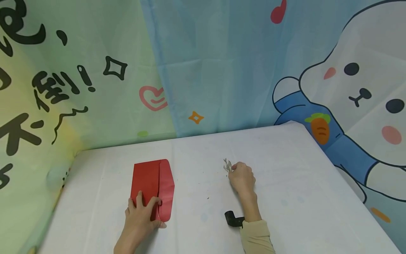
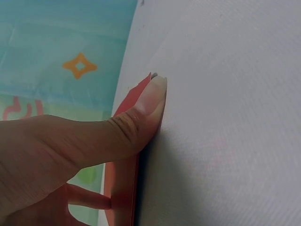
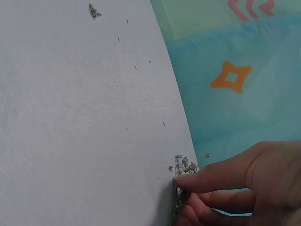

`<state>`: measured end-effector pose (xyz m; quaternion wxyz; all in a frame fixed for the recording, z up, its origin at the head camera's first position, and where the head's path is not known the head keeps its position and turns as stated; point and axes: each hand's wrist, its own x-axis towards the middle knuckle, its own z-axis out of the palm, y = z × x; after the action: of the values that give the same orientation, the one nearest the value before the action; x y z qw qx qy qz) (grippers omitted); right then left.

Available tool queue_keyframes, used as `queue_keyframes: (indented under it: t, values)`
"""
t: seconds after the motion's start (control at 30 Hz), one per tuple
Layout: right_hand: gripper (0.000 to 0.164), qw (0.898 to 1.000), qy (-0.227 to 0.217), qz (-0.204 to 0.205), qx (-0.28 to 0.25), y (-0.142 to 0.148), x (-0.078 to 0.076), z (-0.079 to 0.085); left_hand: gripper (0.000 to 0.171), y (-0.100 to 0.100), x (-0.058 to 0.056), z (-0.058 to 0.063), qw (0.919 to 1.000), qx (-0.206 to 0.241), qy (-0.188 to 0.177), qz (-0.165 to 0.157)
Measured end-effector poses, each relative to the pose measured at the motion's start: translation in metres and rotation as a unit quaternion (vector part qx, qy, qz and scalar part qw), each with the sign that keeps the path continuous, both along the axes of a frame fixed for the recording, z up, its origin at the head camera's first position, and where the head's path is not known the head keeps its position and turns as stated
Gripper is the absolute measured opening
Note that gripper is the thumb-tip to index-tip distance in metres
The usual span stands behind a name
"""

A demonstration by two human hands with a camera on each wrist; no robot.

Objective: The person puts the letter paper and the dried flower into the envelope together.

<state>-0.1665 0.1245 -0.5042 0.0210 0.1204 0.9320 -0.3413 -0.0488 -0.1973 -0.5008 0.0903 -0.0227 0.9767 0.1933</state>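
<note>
A red paper envelope (image 1: 146, 180) lies on the white table at the left in the head view, its rounded flap (image 1: 166, 190) folded out to the right. My left hand (image 1: 139, 215) rests on its lower part, fingers spread over the front. The index fingertip is at the flap's fold. In the left wrist view the thumb (image 2: 146, 106) lies across the envelope's edge (image 2: 124, 183), close to the table. Further right, my right hand (image 1: 242, 176) pinches a small dried flower sprig (image 1: 227, 165) between thumb and fingers; the sprig's lower part is hidden by the hand.
Small dry crumbs (image 3: 94, 11) are scattered over the white tabletop (image 1: 196, 233). A black elbow-shaped object (image 1: 233, 219) sits against the right wrist, beside the beige sleeve (image 1: 257, 236). A printed cloth backdrop (image 1: 219, 70) stands along the table's back and sides.
</note>
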Motion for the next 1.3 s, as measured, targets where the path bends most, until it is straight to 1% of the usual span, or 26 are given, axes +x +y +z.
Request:
queue_keyframes:
  t: [0.13, 0.4, 0.6, 0.87, 1.1, 1.3]
  values:
    - [0.019, 1.0, -0.003, -0.004, -0.008, 0.001, 0.001, 0.0, 0.069, 0.0, 0.0, -0.001, 1.0, 0.0, -0.004, 0.002]
    - [0.017, 0.999, -0.001, 0.007, -0.036, 0.0, 0.0, 0.005, 0.069, -0.001, 0.0, -0.001, 0.9999, -0.001, 0.009, -0.007]
    - [0.012, 0.998, 0.002, 0.009, -0.059, -0.002, 0.0, 0.006, 0.069, -0.001, 0.0, -0.001, 1.0, 0.005, 0.002, -0.004]
    - [0.016, 0.997, 0.01, 0.012, -0.079, -0.005, 0.001, 0.01, 0.068, -0.001, 0.001, 0.0, 0.9999, 0.004, 0.007, -0.007]
    - [0.019, 0.994, 0.0, 0.017, -0.112, -0.008, 0.002, 0.014, 0.067, -0.001, 0.001, 0.0, 0.9999, 0.001, 0.008, -0.009]
    - [0.018, 0.988, -0.002, 0.025, -0.152, -0.011, 0.001, 0.017, 0.069, 0.0, 0.0, 0.0, 1.0, -0.003, 0.004, -0.004]
